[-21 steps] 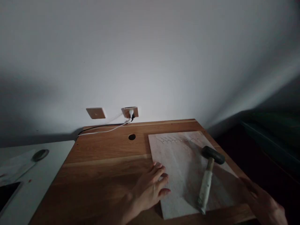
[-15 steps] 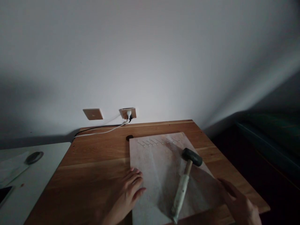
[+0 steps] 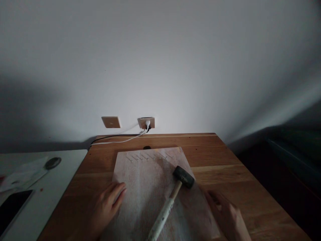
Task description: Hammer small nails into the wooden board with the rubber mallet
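Observation:
A pale wooden board (image 3: 132,201) lies on the table, with a row of several thin nails (image 3: 147,158) near its far edge. On the right half of the board rests a mallet (image 3: 184,176), its black head away from me and its worn, pale handle towards me. My left hand (image 3: 106,206) grips the board's left edge, thumb and fingers close together. At the opposite edge, my right hand (image 3: 223,211) holds the board with fingers bent; some fingertips are hidden in shadow. Neither hand touches the mallet.
The brown wooden table (image 3: 225,167) meets the wall. White and black cables run from a wall socket (image 3: 147,124) beside a cover plate (image 3: 111,122). A small dark round piece (image 3: 146,147) lies behind the board. At left, a white surface (image 3: 50,187) carries a phone (image 3: 12,207).
Both hands have shifted the board to the left and turned it clockwise, and the mallet has travelled with it. The view has swung slightly left.

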Demonstrator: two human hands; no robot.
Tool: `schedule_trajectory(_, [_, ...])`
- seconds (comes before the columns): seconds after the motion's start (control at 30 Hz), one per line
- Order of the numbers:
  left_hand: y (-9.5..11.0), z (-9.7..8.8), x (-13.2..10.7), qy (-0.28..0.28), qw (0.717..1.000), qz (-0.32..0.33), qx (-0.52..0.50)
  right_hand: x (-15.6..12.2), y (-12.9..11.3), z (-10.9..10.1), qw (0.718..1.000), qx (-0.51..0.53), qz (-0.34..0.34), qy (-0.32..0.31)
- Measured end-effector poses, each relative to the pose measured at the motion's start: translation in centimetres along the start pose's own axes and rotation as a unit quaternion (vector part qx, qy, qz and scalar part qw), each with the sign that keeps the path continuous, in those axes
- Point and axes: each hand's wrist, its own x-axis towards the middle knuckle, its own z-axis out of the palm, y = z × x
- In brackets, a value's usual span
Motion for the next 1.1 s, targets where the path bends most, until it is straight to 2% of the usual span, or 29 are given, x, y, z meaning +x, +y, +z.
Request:
schedule_trajectory(0.1, [-1.6,-0.1,3.1,-0.016,0.999,-0.03,0.002,3.8,-3.8,0.4,0.998,-0.034,-0.055,0.017])
schedule_trajectory(0.17, [-2.3,-0.8,6.2,-0.082,0.996,-0.045,0.0,6.7,-6.4,1.0,0.994,-0.07,-0.085,0.013])
schedule_trajectory(0.23, [-2.7,-1.7,9.4,-0.155,0.986,-0.057,-0.016,9.4,-8.8,1.9,0.983,-0.126,-0.12,-0.057])
schedule_trajectory(0.3, [-2.9,-2.4,12.3,-0.199,0.977,-0.071,-0.01,11.7,-10.8,3.0,0.955,-0.235,-0.109,-0.142])
schedule_trajectory(0.4, [-2.4,-2.7,14.9,-0.24,0.969,-0.054,0.005,13.9,-13.0,4.7,0.937,-0.279,-0.108,-0.183])
schedule_trajectory(0.53, [-1.6,-2.0,15.7,-0.262,0.964,-0.034,0.033,15.0,-14.5,6.3,0.92,-0.315,-0.095,-0.215])
schedule_trajectory(0.7, [-1.4,-1.1,15.6,-0.268,0.962,-0.017,0.049,15.0,-15.6,6.9,0.903,-0.344,-0.083,-0.243])
schedule_trajectory(0.97, [-0.7,-0.5,15.6,-0.301,0.949,-0.025,0.089,15.4,-15.9,8.0,0.891,-0.361,-0.065,-0.269])
schedule_trajectory(1.1, [-0.7,-0.7,15.6,-0.302,0.948,-0.022,0.1,15.6,-16.1,7.7,0.89,-0.354,-0.064,-0.279])
